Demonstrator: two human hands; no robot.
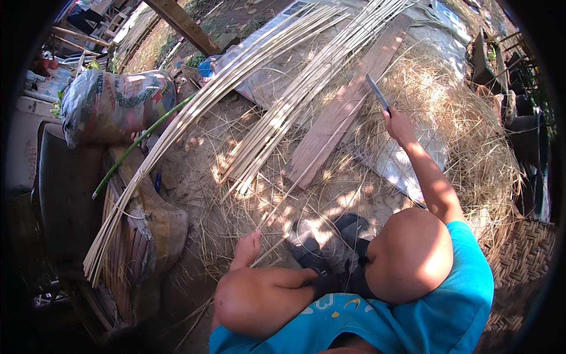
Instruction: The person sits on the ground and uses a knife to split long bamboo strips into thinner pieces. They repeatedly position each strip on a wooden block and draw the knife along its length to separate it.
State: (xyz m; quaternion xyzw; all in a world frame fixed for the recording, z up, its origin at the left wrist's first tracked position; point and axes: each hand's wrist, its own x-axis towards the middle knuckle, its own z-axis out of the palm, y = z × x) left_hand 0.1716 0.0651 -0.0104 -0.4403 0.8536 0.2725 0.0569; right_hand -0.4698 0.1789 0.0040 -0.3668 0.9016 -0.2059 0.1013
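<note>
In my right hand [400, 125] is a knife [376, 91], its narrow blade pointing up and to the left over the right edge of a long wooden plank [339, 121]. My left hand [246, 248] is closed beside my left knee, around a thin pale bamboo strip [303, 171]. That strip slants up and away across the near end of the plank. Left of the plank lies a bundle of split bamboo strips [280, 121] on the ground. My fingers partly hide where the left hand meets the strip.
Another long strip bundle [171, 133] arches over a wooden block [168, 227] at left, with a green stalk [138, 144] beside it. A stuffed sack [118, 103] stands behind. Fine shavings [471, 141] heap up at right, near a woven mat [525, 253]. A wooden post [186, 26] rises at the back.
</note>
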